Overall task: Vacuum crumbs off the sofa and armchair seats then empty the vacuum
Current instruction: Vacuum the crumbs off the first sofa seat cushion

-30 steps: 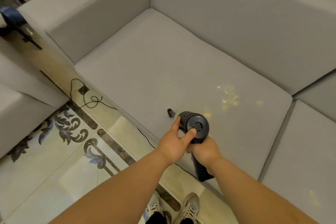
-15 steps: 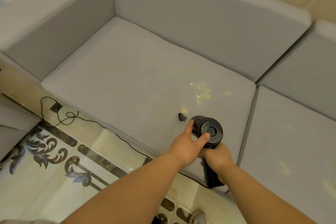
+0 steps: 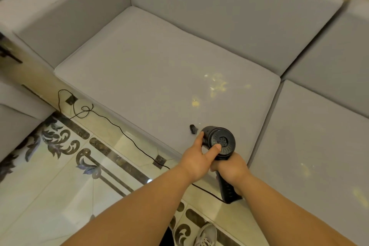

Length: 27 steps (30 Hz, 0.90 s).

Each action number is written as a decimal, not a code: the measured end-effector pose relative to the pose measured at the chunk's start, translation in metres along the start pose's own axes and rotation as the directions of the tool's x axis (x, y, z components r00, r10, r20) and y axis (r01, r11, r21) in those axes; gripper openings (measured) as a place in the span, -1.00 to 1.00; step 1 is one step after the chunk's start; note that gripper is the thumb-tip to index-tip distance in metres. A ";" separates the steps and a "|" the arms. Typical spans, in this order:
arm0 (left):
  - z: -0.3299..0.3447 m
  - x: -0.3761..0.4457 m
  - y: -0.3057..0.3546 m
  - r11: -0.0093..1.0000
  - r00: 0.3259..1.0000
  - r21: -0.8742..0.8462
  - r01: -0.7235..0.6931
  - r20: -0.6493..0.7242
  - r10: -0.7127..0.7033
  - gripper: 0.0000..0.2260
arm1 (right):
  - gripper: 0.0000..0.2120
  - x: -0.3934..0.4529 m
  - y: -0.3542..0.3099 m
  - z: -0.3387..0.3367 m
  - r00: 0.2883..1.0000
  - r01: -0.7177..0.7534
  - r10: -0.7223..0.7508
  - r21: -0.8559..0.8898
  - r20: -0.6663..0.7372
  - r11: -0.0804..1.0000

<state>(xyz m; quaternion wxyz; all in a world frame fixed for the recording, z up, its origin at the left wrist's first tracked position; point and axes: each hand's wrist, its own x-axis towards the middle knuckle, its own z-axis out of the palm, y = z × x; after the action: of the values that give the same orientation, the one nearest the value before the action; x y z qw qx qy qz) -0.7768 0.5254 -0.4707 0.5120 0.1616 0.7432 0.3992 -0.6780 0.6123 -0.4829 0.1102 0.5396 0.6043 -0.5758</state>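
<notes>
a single head-worn wide-angle view looks steeply down and forward from standing height. the pale grey fabric sofa seat cushion (image 3: 159, 78) fills the middle of the frame, its backrest bowed along the top by the lens. the glossy cream tiled floor with dark scroll pattern (image 3: 50, 175) takes the lower left. both bare forearms enter from the bottom edge, close to the camera. a grey sneaker (image 3: 206, 234) shows at the bottom edge, directly below the lens.

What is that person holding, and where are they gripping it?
A black handheld vacuum. The right hand grips its handle; the left hand holds the round body, thumb on its rear cap.
</notes>
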 end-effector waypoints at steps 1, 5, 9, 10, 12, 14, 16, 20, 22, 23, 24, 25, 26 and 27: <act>0.007 -0.003 0.001 1.000 1.000 -0.004 -0.007 -0.005 0.007 -0.29 | -0.76 -0.003 0.006 -0.006 1.000 0.012 -0.012 0.016 -0.005 1.000; 0.036 -0.010 0.005 0.999 1.000 -0.016 -0.031 -0.007 0.030 -0.29 | -0.73 -0.010 0.026 -0.024 0.998 0.047 -0.043 0.089 -0.047 0.995; 0.053 -0.006 0.008 0.999 0.999 -0.019 -0.035 -0.019 0.035 -0.29 | -0.77 -0.004 0.034 -0.035 0.997 0.066 -0.061 0.103 -0.052 0.992; 0.055 -0.002 0.008 0.999 0.999 -0.023 -0.032 -0.022 0.031 -0.29 | -0.78 -0.001 0.033 -0.036 0.997 0.068 -0.064 0.103 -0.044 0.992; 0.054 0.004 0.004 1.000 0.999 -0.023 -0.016 -0.036 0.015 -0.30 | -0.79 0.007 0.033 -0.034 0.998 0.066 -0.064 0.093 -0.024 0.993; 0.051 0.008 0.000 1.000 0.999 -0.012 -0.007 -0.049 0.007 -0.30 | -0.79 0.010 0.032 -0.030 0.998 0.062 -0.061 0.089 -0.015 0.994; 0.050 0.011 -0.004 1.000 0.999 -0.008 -0.003 -0.042 0.002 -0.30 | -0.79 0.013 0.033 -0.028 0.999 0.048 -0.047 0.086 -0.012 0.995; 0.049 0.009 0.000 1.000 0.999 -0.031 -0.003 -0.035 0.002 -0.29 | -0.79 0.011 0.030 -0.032 0.998 0.055 -0.055 0.059 -0.014 0.997; 0.048 0.010 0.005 0.999 0.999 -0.032 -0.011 -0.041 0.009 -0.30 | -0.77 0.009 0.025 -0.034 0.997 0.073 -0.072 0.050 -0.018 0.996; 0.046 0.011 0.008 0.999 0.999 -0.029 -0.020 -0.042 0.019 -0.30 | -0.76 0.009 0.022 -0.035 0.996 0.082 -0.080 0.058 -0.027 0.995; 0.044 0.012 0.012 0.999 0.999 -0.026 -0.029 -0.043 0.028 -0.31 | -0.76 0.010 0.019 -0.036 0.996 0.088 -0.086 0.070 -0.041 0.994; 0.043 0.013 0.015 0.999 0.998 -0.022 -0.036 -0.043 0.035 -0.31 | -0.76 0.011 0.016 -0.037 0.995 0.094 -0.090 0.079 -0.053 0.992; 0.042 0.015 0.019 0.999 0.998 -0.018 -0.045 -0.045 0.044 -0.31 | -0.77 0.012 0.012 -0.037 0.993 0.103 -0.098 0.084 -0.061 0.991; 0.040 0.017 0.022 0.998 0.997 -0.019 -0.053 -0.048 0.052 -0.31 | -0.78 0.014 0.009 -0.037 0.992 0.112 -0.106 0.087 -0.065 0.990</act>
<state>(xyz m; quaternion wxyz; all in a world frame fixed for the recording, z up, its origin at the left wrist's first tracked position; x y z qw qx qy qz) -0.7521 0.5672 -0.4712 0.4850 0.1663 0.7466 0.4238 -0.6585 0.6481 -0.4870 0.0357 0.5272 0.6091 -0.5914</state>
